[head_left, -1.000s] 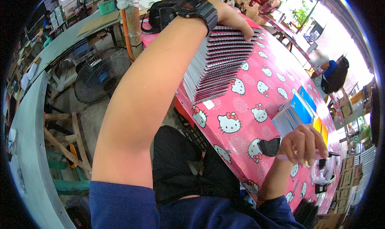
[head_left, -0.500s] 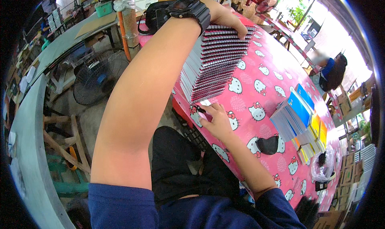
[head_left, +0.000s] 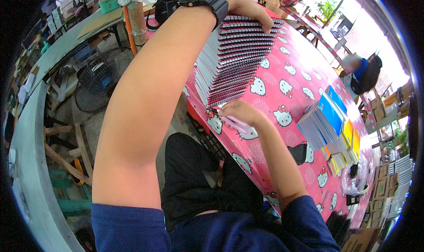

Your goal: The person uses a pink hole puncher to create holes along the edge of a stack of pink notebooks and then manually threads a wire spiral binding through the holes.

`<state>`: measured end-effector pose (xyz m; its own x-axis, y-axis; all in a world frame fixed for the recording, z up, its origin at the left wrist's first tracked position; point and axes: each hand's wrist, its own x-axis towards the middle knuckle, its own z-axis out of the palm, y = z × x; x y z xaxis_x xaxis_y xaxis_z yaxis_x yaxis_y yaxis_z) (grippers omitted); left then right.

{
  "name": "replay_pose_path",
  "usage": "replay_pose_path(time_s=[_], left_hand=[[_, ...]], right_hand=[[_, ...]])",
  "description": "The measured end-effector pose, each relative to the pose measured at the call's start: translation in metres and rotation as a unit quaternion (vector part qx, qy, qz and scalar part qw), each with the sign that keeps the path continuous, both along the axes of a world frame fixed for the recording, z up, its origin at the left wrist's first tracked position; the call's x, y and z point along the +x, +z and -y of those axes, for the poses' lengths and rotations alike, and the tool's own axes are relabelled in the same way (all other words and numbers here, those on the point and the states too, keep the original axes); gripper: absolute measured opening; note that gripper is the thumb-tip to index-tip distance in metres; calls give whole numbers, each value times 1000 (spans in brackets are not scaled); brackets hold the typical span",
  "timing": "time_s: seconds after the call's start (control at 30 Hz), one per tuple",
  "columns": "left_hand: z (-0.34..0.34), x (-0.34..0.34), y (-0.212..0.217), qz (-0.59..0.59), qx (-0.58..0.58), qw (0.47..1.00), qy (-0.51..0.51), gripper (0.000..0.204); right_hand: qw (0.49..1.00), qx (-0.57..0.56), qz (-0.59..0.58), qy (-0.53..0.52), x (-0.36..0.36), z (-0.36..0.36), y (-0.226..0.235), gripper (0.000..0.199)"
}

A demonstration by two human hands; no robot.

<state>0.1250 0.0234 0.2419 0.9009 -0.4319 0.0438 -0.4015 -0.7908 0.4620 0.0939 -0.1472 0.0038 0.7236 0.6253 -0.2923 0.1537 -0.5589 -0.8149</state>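
A leaning row of spiral-bound notebooks (head_left: 238,53) lies on the pink table, white page edges to the left and dark coils to the right. My left hand (head_left: 249,7), with a black watch on its wrist, curls over the far end of the row; one finger presses down by the coils and the others are hidden. At the near end, my right hand (head_left: 243,111) is closed round pink-handled pliers (head_left: 235,123). Their dark head points left, right beside the nearest notebook's coil end.
Blue notebooks (head_left: 324,119) and yellow notebooks (head_left: 351,141) are piled on the right. A black curved object (head_left: 298,153) lies before them. Clear plastic wrap (head_left: 355,177) sits nearer the right edge. A floor fan (head_left: 99,82) stands left of the table; another person (head_left: 362,73) is at the far right.
My right hand has turned and moved up slightly toward the near end of the row, showing more of the pink handles. My left hand stays on the far end.
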Motion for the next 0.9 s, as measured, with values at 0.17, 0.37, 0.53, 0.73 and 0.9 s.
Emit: replay_pose_path(time_s=[0.17,0.37,0.53,0.73,0.9], left_hand=[[7,8,-11,98,31,994,48,80],[9,21,-20,70,-88,992,62,132],[8,31,-20,271,-144,941,143,95],[-53,17,-38,450,-343,808,163,51],[-102,24,-246,179,-228,937,194,22]], right_hand=[[984,-3,-178,-7,9,8,11,32],[938,-125,319,-51,-29,55,9,36],[878,-301,323,-186,-39,82,3,53],[946,183,86,-253,-47,32,-3,73],[841,393,-220,-302,-30,6,-14,86]])
